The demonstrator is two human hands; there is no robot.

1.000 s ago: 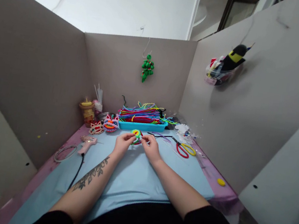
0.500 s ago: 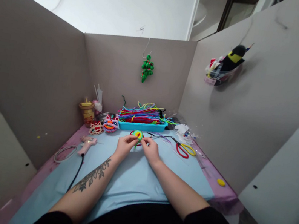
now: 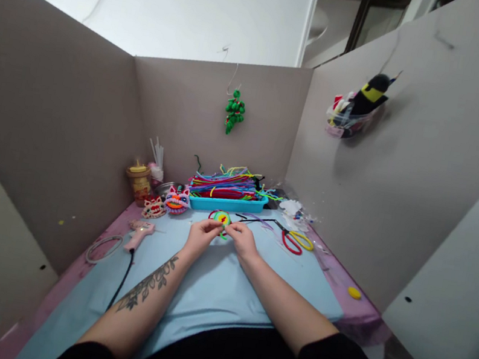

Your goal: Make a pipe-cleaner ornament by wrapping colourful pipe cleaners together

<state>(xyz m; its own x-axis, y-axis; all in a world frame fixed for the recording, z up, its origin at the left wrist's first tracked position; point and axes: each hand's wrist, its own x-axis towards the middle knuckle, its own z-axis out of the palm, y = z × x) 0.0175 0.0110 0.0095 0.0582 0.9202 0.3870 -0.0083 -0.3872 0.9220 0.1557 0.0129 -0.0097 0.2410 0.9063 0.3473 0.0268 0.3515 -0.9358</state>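
Between my two hands is a small round pipe-cleaner piece (image 3: 222, 219), yellow and green with a red mark in its middle. My left hand (image 3: 203, 236) pinches its lower left edge with thumb and fingertips. At the lower right edge, the fingers of my right hand (image 3: 242, 238) are closed on it too, close beside the left fingertips. A short green end shows below the fingers. Just behind the piece, a dark red loop (image 3: 212, 214) is partly hidden. The hands are held above the light blue mat (image 3: 221, 287).
A blue tray (image 3: 228, 206) heaped with pipe cleaners (image 3: 229, 184) stands at the back. Red-and-yellow scissors (image 3: 291, 239) lie to the right, a yellow disc (image 3: 354, 292) nearer. At left are a pink glue gun (image 3: 138, 235), lion-head figures (image 3: 177, 200) and a jar (image 3: 140, 182). Grey panels enclose the table.
The round piece has tilted and shifted slightly to the right between my fingertips. Both hands keep their pinch and have barely moved.
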